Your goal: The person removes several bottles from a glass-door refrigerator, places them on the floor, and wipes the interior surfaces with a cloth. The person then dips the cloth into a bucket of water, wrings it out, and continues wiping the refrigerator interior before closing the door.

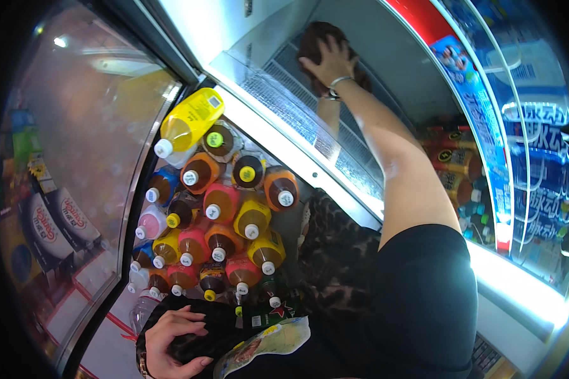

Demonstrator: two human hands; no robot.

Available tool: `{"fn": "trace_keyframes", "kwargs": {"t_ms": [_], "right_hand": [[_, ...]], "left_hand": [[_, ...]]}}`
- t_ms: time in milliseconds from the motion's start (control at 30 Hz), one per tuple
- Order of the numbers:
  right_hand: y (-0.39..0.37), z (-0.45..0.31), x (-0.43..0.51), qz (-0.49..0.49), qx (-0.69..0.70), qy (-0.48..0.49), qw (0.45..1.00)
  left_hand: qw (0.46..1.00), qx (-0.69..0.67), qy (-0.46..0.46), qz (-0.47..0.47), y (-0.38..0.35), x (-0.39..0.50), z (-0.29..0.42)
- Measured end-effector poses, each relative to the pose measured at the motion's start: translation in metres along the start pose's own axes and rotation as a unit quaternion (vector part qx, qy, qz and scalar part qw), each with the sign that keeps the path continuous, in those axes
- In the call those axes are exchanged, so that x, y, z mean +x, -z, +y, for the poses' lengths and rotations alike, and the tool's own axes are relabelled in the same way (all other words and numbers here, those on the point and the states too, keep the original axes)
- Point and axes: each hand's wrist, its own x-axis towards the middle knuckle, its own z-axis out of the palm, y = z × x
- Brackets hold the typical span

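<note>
My right hand reaches far into a lit drinks cooler, its fingers spread flat on a dark brown cloth. The cloth lies over a slatted grille at the cooler's bottom. A clear panel stands along the cooler's near edge. My left hand rests near my leg at the lower left, fingers apart, with nothing in it. Close to it are a printed plastic piece on my lap and a clear bottle. Many capped drink bottles stand on the floor, and a yellow one lies tilted on top.
An opened glass door stands at the left, with cartons visible through it. Inside the cooler on the right are more bottles. Beyond its red and blue edge strip are packs of blue-labelled bottles.
</note>
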Motion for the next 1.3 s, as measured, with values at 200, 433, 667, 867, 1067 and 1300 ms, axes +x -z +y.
{"fn": "trace_keyframes", "kwargs": {"t_ms": [200, 433, 667, 867, 1067, 1300], "right_hand": [[0.007, 0.188, -0.08, 0.03, 0.019, -0.333, 0.942], [0.007, 0.25, -0.177, 0.095, -0.019, -0.531, 0.842], [0.015, 0.145, -0.19, 0.156, -0.075, -0.352, 0.92], [0.037, -0.009, -0.104, 0.176, 0.322, -0.108, 0.924], [0.053, -0.088, -0.101, 0.062, 0.207, 0.087, 0.973], [0.012, 0.03, -0.189, 0.083, 0.109, -0.09, 0.986]], "left_hand": [[0.998, -0.001, 0.052, 0.035, -0.004, -0.009, -0.015], [0.999, -0.006, 0.042, 0.013, -0.009, -0.008, -0.021], [1.0, 0.004, 0.023, -0.016, -0.009, -0.005, -0.016], [1.0, 0.019, 0.006, -0.016, -0.013, 0.002, -0.013], [1.0, 0.026, 0.008, -0.001, -0.016, 0.007, -0.008], [0.999, 0.027, -0.011, -0.03, -0.019, 0.011, -0.003]]}}
